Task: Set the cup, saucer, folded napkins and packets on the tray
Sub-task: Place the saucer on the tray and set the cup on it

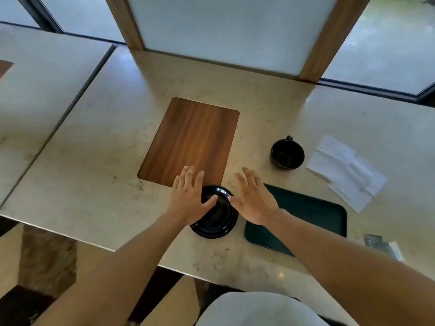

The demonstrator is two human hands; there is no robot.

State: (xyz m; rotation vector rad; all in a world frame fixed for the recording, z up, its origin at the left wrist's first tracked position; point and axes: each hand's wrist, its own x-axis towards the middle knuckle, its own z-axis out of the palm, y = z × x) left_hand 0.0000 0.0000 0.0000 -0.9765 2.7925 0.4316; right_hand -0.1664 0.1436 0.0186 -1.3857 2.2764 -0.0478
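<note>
A black saucer lies on the stone table near its front edge. My left hand hovers over the saucer's left rim, fingers spread, and my right hand is flat and spread just right of it, thumb near the rim. Neither hand holds anything. A dark green tray lies to the right, partly under my right forearm. The black cup stands upright beyond the tray. White napkins lie unfolded at the far right. Dark packets lie at the right near the front edge.
A brown wooden board lies flat just beyond the saucer. The table's front edge runs diagonally below my forearms. A second table adjoins on the left, and a frosted panel with wooden posts stands along the back.
</note>
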